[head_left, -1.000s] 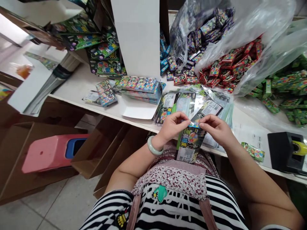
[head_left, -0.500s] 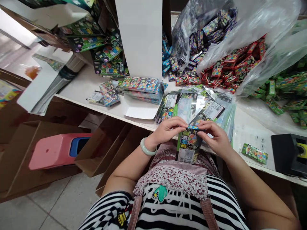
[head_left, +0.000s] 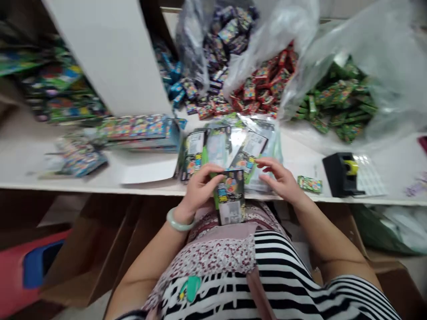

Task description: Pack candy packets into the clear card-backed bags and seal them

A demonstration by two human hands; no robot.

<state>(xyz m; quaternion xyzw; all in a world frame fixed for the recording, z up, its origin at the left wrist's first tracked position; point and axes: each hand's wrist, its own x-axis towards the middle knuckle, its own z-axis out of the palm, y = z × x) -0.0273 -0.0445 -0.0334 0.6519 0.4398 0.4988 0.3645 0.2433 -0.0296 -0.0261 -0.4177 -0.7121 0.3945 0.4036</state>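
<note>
My left hand (head_left: 203,189) pinches the top left corner of a black printed candy bag (head_left: 231,194) between thumb and fingers. The bag hangs over my lap in front of the table edge, with a pale barcode label low on it and a thin strip of blue at its top. To its right, my right hand (head_left: 278,180) is apart from the bag, its thumb and fingers spread with nothing between them. Beyond both hands lies a pile of similar flat bags (head_left: 218,146), some with clear windows.
Small red candy boxes (head_left: 262,86), purple boxes (head_left: 230,31) and green boxes (head_left: 347,100) lie in clear plastic bags at the back. A black tape dispenser (head_left: 338,175) stands right, near a lone green box (head_left: 309,184). Left are stacked printed packs (head_left: 136,129) and a cardboard box (head_left: 90,249).
My right hand has let go of the bag's top right corner and moved away from it. My left hand still holds the bag. The view has swung to the right.
</note>
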